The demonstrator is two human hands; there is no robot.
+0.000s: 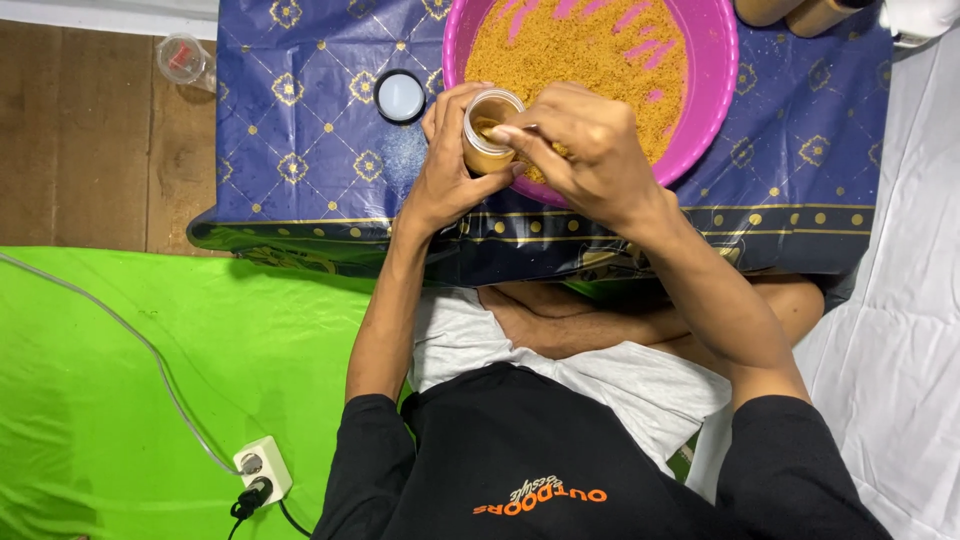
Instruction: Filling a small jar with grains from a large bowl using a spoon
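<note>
Jar [488, 135]: small, clear, open-topped, partly filled with orange-brown crumbs; held tilted over the near rim of the pink basin [715, 90], above the blue patterned cloth [310, 150].

Left hand [445, 165]: wrapped around the jar from the side, fingers curled and pressed close together against its wall, thumb along the near side.

Right hand [590, 150]: just beside the jar, touching its mouth; fingers bunched together, thumb and forefinger pinched at the jar's rim. Whether they pinch a small tool or only crumbs cannot be told.

Crumbs [575, 45]: orange-brown, coarse, spread over most of the basin's floor, with pink streaks of bare bottom showing near the far side.

Lid [400, 96]: round, black-rimmed with a pale centre, lying flat on the cloth just left of the basin, apart from both hands.

Plastic cup [182, 57]: clear, lying on the wooden floor [90, 140] beyond the cloth's left edge, well apart from the work.

Green sheet [120, 380]: bright, spread on the floor to the person's left.

Power strip [262, 470]: white, on the green sheet, one black plug in it; a grey cable [130, 335] runs across the sheet toward it.

White sheet [900, 330]: covers the floor to the person's right.
</note>
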